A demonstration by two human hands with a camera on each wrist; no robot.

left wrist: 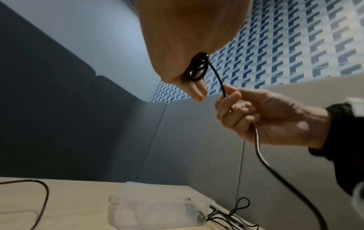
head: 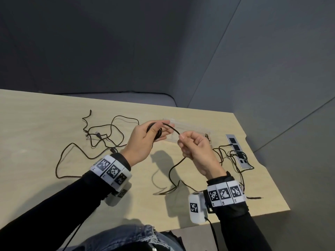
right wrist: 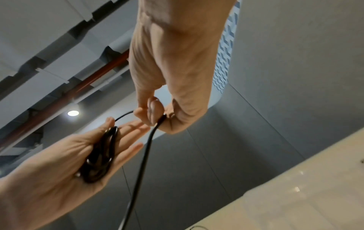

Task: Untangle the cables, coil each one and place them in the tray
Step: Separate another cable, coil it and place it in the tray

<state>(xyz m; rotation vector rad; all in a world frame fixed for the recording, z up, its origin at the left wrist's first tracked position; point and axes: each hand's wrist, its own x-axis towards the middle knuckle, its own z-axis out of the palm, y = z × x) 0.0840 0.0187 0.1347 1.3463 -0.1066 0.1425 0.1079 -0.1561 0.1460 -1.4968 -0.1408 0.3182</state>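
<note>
Lying loose at the left of the wooden table (head: 45,109) is a thin dark cable (head: 101,140), its loops crossing one another, so it seems not yet sorted out. Next comes the left hand (head: 143,140), raised above the table with its palm turned up and its fingers nearly straight. Across that palm sits a small coil (right wrist: 102,157) of glossy black cable; the thumb seems to press on it, probably so the finished turns cannot spring apart while more is added. From the coil a short arc of the same black cable (head: 172,128) runs to the right hand (head: 195,151), which pinches it between thumb and bent forefinger, the other fingers curled around the strand. Holding it close to the coil likely lets this hand feed and guide the next turn. Below the right hand the cable drops to the table and trails toward the near edge.

Behind both hands lies the clear plastic tray (left wrist: 149,203); whether anything is inside I cannot tell. At the far right, more thin dark cable (head: 233,156) is heaped over a grey socket strip (head: 233,142) set into the tabletop.

By count: one tray, one coil in progress, two hands, one socket strip. Loose dark cable lies in two patches; how many separate cables they hold cannot be told.
</note>
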